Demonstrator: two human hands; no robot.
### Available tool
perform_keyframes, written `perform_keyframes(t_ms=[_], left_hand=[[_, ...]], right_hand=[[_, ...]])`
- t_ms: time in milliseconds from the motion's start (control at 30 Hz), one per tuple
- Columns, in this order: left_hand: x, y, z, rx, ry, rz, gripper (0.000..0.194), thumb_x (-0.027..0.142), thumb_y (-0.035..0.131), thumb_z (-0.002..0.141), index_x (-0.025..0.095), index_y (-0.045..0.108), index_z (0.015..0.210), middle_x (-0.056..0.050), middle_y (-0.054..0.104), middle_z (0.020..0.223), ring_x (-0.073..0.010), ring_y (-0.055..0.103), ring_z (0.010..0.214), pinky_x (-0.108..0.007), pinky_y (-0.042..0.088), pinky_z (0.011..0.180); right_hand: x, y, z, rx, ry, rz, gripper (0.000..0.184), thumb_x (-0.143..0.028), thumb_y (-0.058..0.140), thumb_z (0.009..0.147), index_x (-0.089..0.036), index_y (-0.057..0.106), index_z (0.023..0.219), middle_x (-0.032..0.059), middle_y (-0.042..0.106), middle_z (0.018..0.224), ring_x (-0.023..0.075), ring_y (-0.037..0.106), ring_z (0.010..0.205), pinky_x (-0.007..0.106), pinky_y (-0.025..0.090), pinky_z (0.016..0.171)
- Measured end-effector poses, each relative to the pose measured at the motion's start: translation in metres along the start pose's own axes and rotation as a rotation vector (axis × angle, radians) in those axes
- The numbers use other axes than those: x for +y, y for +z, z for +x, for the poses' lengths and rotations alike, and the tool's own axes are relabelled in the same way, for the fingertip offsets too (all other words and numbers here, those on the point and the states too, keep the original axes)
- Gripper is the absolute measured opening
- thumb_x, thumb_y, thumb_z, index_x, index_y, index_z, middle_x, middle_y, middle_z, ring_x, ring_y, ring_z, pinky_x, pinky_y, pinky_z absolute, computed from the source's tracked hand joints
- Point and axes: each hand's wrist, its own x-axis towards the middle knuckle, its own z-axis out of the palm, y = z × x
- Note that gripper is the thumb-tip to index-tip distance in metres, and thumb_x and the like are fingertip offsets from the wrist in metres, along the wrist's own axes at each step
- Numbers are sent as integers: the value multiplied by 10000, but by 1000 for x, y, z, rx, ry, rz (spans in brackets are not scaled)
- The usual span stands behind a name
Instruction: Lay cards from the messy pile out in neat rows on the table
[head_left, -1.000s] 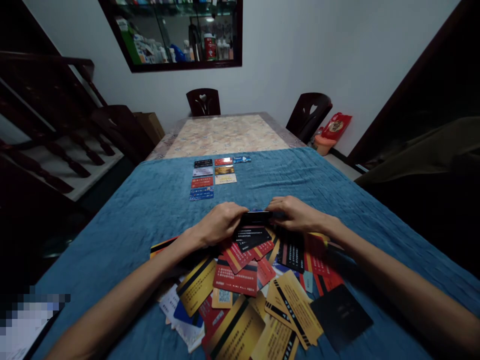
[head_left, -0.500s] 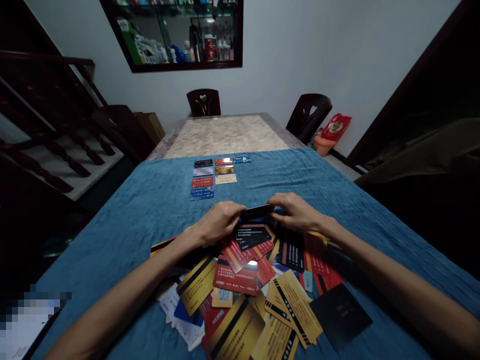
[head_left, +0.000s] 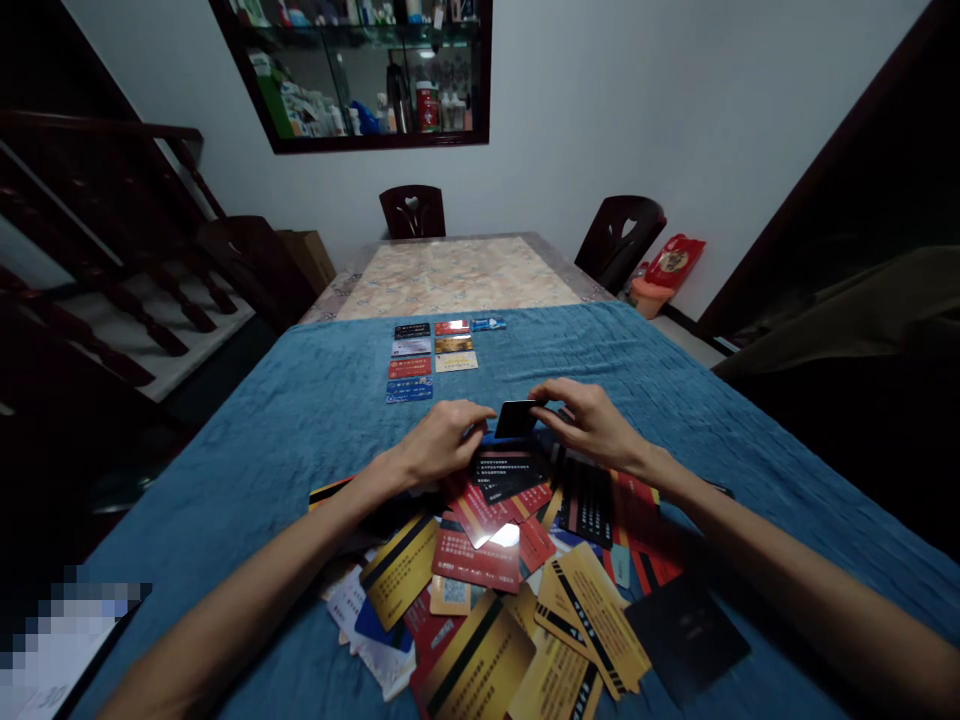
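Note:
A small black card (head_left: 516, 419) is pinched by its right side between the thumb and fingers of my right hand (head_left: 589, 420). It is tilted, raised over the far edge of a loose pile. My left hand (head_left: 444, 438) is just left of the card, index finger and thumb a little apart, with nothing visible between them. Below both hands lie several overlapping cards: black printed cards (head_left: 510, 468), a red card (head_left: 480, 555), a gold card (head_left: 401, 570) and yellow cards (head_left: 600, 615). At the pile's right is a dark square piece (head_left: 686, 635).
Farther off, several cards lie in columns, among them a blue card (head_left: 409, 390) and a cream card (head_left: 457, 361). A blue cloth (head_left: 600, 350) covers the near table; patterned tabletop (head_left: 465, 270) shows beyond it. Chairs (head_left: 619, 240) stand around the far end.
The black card has turned to show more of its face. My left hand has come off its left side, while my right hand keeps hold. The view has shifted slightly.

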Motion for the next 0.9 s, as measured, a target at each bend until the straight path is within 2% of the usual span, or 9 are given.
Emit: perform_keyframes(t_ms=[167, 367, 633, 900], left_hand=[[3, -1, 1, 96, -44, -63, 263, 140, 518, 876, 153, 706, 1060, -75, 755, 1005, -184, 693, 899, -325, 541, 839], [1, -2, 3, 191, -99, -146, 195, 175, 560, 864, 152, 710, 986, -48, 760, 917, -167, 692, 815, -298, 537, 788], [-9, -4, 3, 188, -158, -167, 157, 152, 572, 833, 159, 701, 922, -47, 754, 924, -178, 683, 844, -306, 525, 805], [-22, -3, 4, 168, -236, -152, 48, 169, 562, 764, 154, 608, 765, 10, 656, 714, -140, 599, 688, -249, 458, 668]], right_hand=[[-1, 5, 6, -3, -66, -73, 205, -287, 510, 942, -200, 685, 1005, 89, 710, 900, 216, 616, 850, 340, 481, 761], [-6, 12, 23, -48, -118, -158, 189, -266, 548, 934, -189, 698, 1020, 86, 733, 920, 221, 583, 856, 348, 445, 772], [-16, 26, 37, -78, -121, -223, 188, -261, 555, 945, -185, 708, 1026, 93, 738, 931, 225, 579, 884, 334, 406, 770], [-8, 34, 29, -187, -12, -232, 237, -214, 578, 903, -175, 684, 1112, 101, 731, 983, 227, 592, 887, 320, 410, 758]])
